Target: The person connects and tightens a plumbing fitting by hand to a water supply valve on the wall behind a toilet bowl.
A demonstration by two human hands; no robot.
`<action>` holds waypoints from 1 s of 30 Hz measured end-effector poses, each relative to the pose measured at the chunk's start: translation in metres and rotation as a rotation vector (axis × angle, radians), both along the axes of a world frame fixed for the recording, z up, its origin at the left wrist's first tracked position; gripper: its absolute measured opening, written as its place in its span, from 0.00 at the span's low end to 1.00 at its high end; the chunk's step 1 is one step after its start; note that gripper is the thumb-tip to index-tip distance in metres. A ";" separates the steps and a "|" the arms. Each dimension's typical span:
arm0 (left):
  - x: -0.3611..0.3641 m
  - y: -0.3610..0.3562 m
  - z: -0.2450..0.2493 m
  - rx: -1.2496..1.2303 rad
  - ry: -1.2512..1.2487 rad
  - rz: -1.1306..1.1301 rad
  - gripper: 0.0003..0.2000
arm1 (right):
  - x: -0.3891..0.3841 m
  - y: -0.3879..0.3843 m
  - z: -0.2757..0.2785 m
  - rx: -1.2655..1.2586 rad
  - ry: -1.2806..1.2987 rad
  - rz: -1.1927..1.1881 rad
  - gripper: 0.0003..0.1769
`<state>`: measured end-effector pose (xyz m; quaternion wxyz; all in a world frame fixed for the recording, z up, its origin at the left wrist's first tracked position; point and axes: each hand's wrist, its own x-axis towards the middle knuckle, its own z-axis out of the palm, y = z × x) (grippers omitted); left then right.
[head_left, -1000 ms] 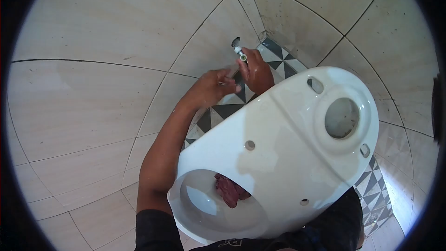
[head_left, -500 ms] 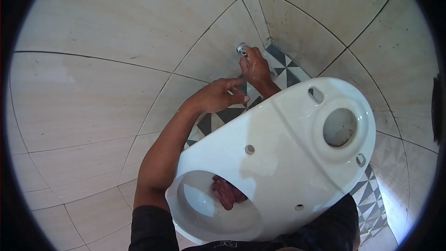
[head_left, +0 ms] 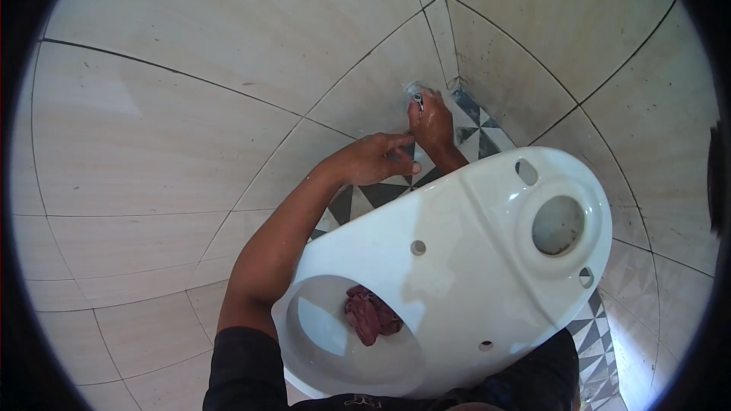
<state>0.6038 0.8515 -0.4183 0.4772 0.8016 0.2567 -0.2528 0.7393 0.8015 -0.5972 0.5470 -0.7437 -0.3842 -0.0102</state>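
A white ceramic toilet bowl (head_left: 472,251) lies tilted across my lap, its round outlet hole and mounting slots at the upper right. Inside its wide opening rests a crumpled dark red cloth (head_left: 371,315). Past the toilet, my right hand (head_left: 432,123) is closed around a small chrome tap (head_left: 418,99) low on the wall by the corner. A whitish blur surrounds the tap's base. My left hand (head_left: 371,160) hovers just left of my right wrist, fingers curved and apart, holding nothing. The toilet hides most of my right forearm.
Beige tiled walls (head_left: 175,137) meet in a corner beyond my hands. Grey and white patterned floor tiles (head_left: 381,192) show along the toilet's far edge and at the lower right. A dark object (head_left: 716,180) stands at the far right edge.
The camera view has shifted slightly, so the tap and my hands appear a little lower and farther right. My right hand stays at the tap; the whitish blur there is more visible.
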 end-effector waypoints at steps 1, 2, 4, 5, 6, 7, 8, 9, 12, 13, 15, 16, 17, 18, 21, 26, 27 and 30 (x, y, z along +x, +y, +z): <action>0.000 0.000 0.000 -0.003 -0.004 -0.005 0.42 | 0.000 -0.001 0.002 -0.009 0.012 0.002 0.15; 0.000 0.001 -0.002 -0.004 -0.002 -0.005 0.42 | 0.000 -0.001 0.005 -0.018 0.024 0.003 0.15; -0.001 0.002 -0.005 0.009 -0.015 -0.031 0.42 | 0.002 -0.002 0.008 0.027 0.054 0.022 0.14; 0.000 0.001 -0.006 0.008 -0.015 -0.031 0.42 | 0.003 -0.002 0.009 0.072 0.082 0.042 0.14; 0.000 0.000 -0.006 0.011 -0.004 -0.018 0.42 | 0.005 0.000 0.009 0.072 0.082 0.043 0.14; 0.000 -0.001 -0.005 0.014 0.007 -0.004 0.42 | 0.007 0.003 0.004 -0.108 0.115 0.065 0.16; 0.000 -0.002 -0.003 0.015 0.005 0.000 0.42 | 0.008 0.005 -0.001 -0.288 0.145 0.089 0.19; 0.000 -0.003 -0.001 0.007 -0.017 0.005 0.41 | 0.008 0.006 -0.006 -0.286 0.140 0.094 0.19; 0.002 -0.003 0.001 0.003 -0.052 -0.008 0.38 | 0.010 0.011 -0.017 -0.138 0.016 0.085 0.19; 0.003 -0.002 0.000 0.002 -0.064 -0.031 0.36 | 0.012 0.013 -0.013 -0.212 0.060 0.050 0.20; 0.004 -0.001 -0.005 0.003 -0.124 -0.034 0.33 | 0.014 0.015 -0.004 -0.280 0.090 0.041 0.21; 0.003 -0.001 -0.006 0.003 -0.179 -0.047 0.31 | 0.015 0.015 0.001 -0.249 0.108 0.041 0.21; 0.004 -0.001 -0.003 0.012 -0.187 -0.016 0.31 | 0.015 0.014 0.002 -0.220 0.127 0.044 0.21; 0.007 0.000 -0.001 0.060 -0.180 -0.031 0.32 | 0.014 0.012 0.003 -0.219 0.116 0.075 0.21; 0.011 -0.002 0.015 0.230 -0.257 0.026 0.36 | 0.014 0.011 0.003 -0.035 0.070 0.132 0.19; 0.013 -0.002 0.007 0.357 -0.443 0.167 0.39 | 0.016 0.015 -0.003 0.130 -0.020 0.097 0.12; 0.012 -0.002 0.007 0.388 -0.370 0.138 0.40 | 0.016 0.014 -0.002 0.126 -0.022 0.087 0.12; 0.011 0.001 0.005 0.432 -0.250 0.093 0.41 | 0.018 0.019 0.008 0.017 0.052 0.048 0.10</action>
